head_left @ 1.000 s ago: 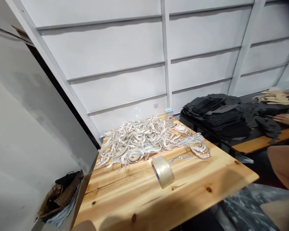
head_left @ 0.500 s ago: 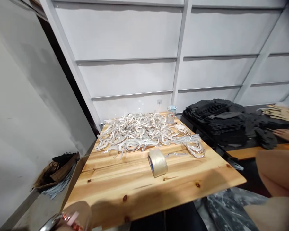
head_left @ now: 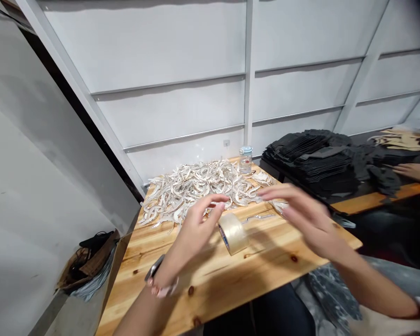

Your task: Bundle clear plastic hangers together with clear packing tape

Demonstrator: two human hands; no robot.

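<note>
Over the wooden table point(head_left: 154, 289), my left hand point(head_left: 199, 221) reaches toward the near side of a heap of pale, curved strips point(head_left: 196, 182). Its thumb and fingers are apart, and I see nothing between them. A wide roll of clear packing tape point(head_left: 234, 233) stands on its edge just right of that hand. My right hand point(head_left: 304, 217), somewhat blurred, hovers above the right side of the table with thumb and fingers apart, holding nothing. Below it, a small bundle of the strips point(head_left: 279, 206) is partly covered by the fingers.
A lidded clear jar point(head_left: 245, 160) stands at the table's back corner. On a dark table to the right lie stacked black pieces point(head_left: 308, 154), with another person's hand point(head_left: 415, 172) beside them. A cardboard box point(head_left: 87, 266) sits at the lower left.
Both my hands have come forward over the table; the left rose from the lower left edge, the right came in from the right. The view has shifted slightly. The tape roll stays standing.
</note>
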